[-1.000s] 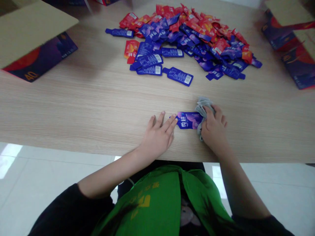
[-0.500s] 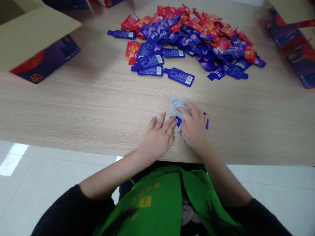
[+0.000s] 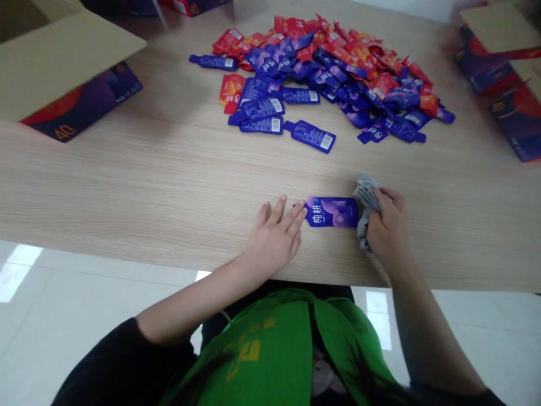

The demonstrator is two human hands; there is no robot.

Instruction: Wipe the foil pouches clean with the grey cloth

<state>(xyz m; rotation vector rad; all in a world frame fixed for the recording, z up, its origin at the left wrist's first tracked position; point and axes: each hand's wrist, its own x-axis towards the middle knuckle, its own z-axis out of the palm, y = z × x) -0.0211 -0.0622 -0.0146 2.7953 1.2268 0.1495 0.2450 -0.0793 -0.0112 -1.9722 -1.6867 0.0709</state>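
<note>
A blue-purple pouch (image 3: 333, 212) lies flat on the table near its front edge, printed side up, its narrow neck to the left. The fingertips of my left hand (image 3: 274, 234) rest on that neck, with the fingers spread and the palm down. My right hand (image 3: 389, 225) grips a crumpled grey cloth (image 3: 367, 208) at the pouch's right end. The cloth touches or slightly covers that end.
Red and blue pouches (image 3: 325, 67) form a wide pile at the back of the wooden table (image 3: 127, 192). One blue pouch (image 3: 311, 135) lies in front of it. An open carton (image 3: 84, 101) stands at the left; more cartons (image 3: 518, 118) stand at the right.
My right hand has moved right with the cloth, from over the pouch to its right end, uncovering the printed face. My left hand has stayed on the neck.
</note>
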